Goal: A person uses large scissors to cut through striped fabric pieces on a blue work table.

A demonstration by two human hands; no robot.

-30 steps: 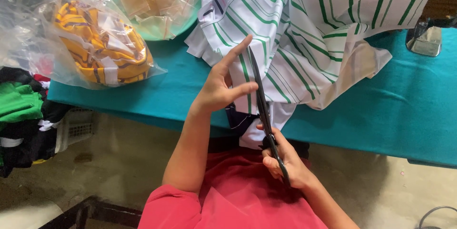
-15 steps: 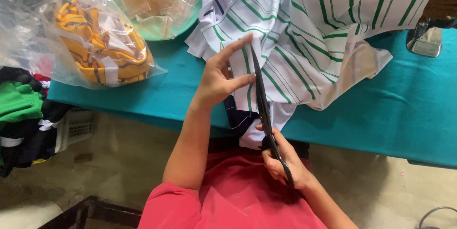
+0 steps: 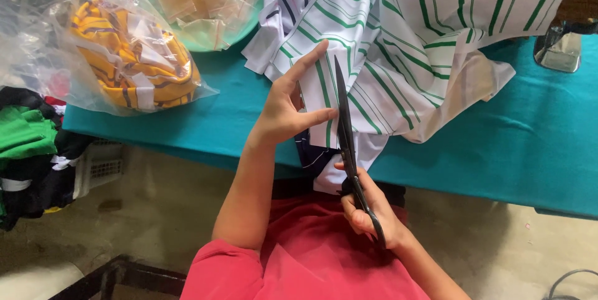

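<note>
My right hand [image 3: 367, 209] grips the handles of long black scissors [image 3: 344, 132], whose blades point away from me over white fabric with green stripes [image 3: 398, 44]. My left hand [image 3: 288, 104] pinches the near edge of that fabric just left of the blades, thumb touching the cloth and index finger stretched out. The fabric lies heaped on a teal-covered table [image 3: 498, 144], and a piece of it hangs over the near edge toward my red shirt.
A clear plastic bag with yellow striped garments [image 3: 134, 57] lies on the table's left. A green dish [image 3: 205, 1] wrapped in plastic sits behind it. Green and black clothes [image 3: 28, 150] are piled at far left. A metal object [image 3: 560, 47] stands at the right.
My left hand's fingers curled in from a flat spread to a pinch on the fabric edge. The scissors and my right hand barely moved.
</note>
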